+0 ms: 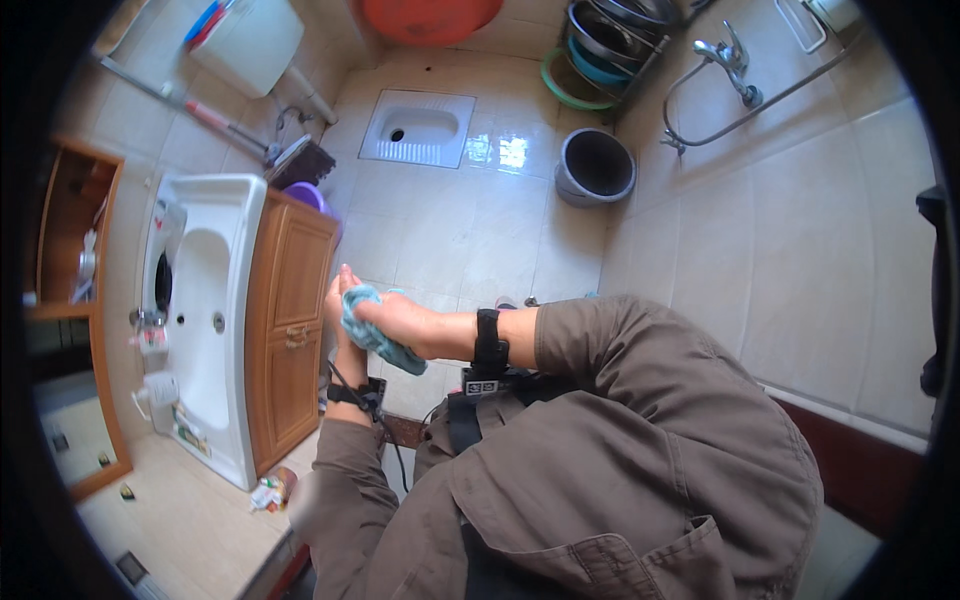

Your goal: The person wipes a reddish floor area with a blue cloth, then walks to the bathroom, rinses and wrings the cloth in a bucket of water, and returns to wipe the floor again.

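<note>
A damp-looking teal cloth is bunched between my two hands, in front of the wooden cabinet. My right hand grips it, thumb laid over the top, and one end hangs below the palm. Against the cloth's far left side rests my left hand, its fingertips pointing away from me. The cloth hides much of that palm, so its grip is unclear. Black straps with small devices circle both wrists, and a cable runs from the left one.
At left, a white washbasin tops a wooden cabinet. A squat toilet is set in the tiled floor ahead. To its right stand a grey bucket and a rack with stacked basins. A mixer tap with hose is wall-mounted.
</note>
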Available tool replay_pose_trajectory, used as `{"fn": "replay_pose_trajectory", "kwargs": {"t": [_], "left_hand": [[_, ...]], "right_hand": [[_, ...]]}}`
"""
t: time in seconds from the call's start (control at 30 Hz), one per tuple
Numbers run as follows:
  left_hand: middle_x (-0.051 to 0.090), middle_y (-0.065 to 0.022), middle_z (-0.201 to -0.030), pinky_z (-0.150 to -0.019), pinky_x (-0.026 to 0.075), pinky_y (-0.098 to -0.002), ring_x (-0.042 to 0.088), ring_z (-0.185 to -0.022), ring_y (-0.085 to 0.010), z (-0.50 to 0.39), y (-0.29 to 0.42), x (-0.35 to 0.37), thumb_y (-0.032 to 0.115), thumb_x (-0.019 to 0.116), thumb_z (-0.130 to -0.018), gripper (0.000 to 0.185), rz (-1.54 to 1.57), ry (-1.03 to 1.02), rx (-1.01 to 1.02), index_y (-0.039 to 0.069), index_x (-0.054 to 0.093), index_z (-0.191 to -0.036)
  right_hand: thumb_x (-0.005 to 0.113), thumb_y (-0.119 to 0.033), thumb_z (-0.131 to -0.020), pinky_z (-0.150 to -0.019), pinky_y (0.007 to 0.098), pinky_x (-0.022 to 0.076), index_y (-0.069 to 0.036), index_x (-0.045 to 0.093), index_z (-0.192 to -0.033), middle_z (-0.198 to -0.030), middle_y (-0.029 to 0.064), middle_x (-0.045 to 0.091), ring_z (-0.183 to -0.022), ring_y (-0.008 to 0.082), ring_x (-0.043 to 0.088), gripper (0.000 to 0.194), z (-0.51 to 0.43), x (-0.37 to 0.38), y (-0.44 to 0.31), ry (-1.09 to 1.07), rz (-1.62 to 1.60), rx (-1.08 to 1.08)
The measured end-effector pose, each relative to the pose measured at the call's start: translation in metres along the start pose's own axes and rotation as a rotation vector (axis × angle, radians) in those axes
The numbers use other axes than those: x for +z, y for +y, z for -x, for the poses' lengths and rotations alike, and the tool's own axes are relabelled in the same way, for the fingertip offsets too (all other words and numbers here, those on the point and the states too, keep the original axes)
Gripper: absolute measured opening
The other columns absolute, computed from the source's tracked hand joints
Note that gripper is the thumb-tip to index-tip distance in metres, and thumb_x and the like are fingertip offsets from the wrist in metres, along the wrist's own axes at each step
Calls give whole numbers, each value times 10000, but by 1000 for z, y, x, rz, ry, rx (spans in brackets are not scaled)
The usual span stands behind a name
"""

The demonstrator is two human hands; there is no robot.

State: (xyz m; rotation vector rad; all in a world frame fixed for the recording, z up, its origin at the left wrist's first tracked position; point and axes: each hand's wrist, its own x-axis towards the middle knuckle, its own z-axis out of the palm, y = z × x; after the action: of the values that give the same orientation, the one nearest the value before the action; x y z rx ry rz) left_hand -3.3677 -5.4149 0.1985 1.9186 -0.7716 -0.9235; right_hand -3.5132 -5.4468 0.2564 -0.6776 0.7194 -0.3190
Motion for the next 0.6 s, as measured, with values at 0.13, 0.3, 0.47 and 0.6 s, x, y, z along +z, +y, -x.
{"fn": "replay_pose_trajectory", "kwargs": {"t": [0.13, 0.3, 0.47, 0.6], "left_hand": [[493, -99, -1336, -1061, 384, -365, 482, -1250, -193, -26, 32, 42, 452, 509, -980, 610, 1103, -494, -30, 17, 391, -1392], [535, -74, -1285, -1012, 407, -335, 519, -1170, -175, -49, 80, 115, 389, 694, -880, 665, 633, -622, -202, 24, 437, -1373], [602, -91, -1158, -920, 470, -298, 585, -1035, -164, -103, 98, 130, 143, 685, -880, 449, 396, -469, -90, 12, 508, -1271], [570, -91, -1209, -940, 463, -307, 571, -1044, -169, -153, 95, 167, -18, 568, -847, 557, 605, -463, 74, 45, 426, -1382]], "right_hand": [[580, -289, -913, -740, 328, 530, 18, 621, -1036, -947, 106, 665, -845, 197, 654, 334, -28, -69, -64, 109, -323, 10], [558, -324, -949, -797, 368, 540, 41, 593, -1126, -1028, 136, 654, -901, 226, 655, 407, -37, -152, -107, 143, -282, -26], [634, -284, -926, -758, 317, 547, 49, 580, -1159, -1016, 115, 646, -900, 182, 646, 410, -12, -224, -136, 119, -168, -60], [683, -274, -905, -713, 278, 542, 18, 570, -1162, -1000, 82, 628, -855, 141, 623, 405, -16, -255, -127, 90, -77, -3]]}}
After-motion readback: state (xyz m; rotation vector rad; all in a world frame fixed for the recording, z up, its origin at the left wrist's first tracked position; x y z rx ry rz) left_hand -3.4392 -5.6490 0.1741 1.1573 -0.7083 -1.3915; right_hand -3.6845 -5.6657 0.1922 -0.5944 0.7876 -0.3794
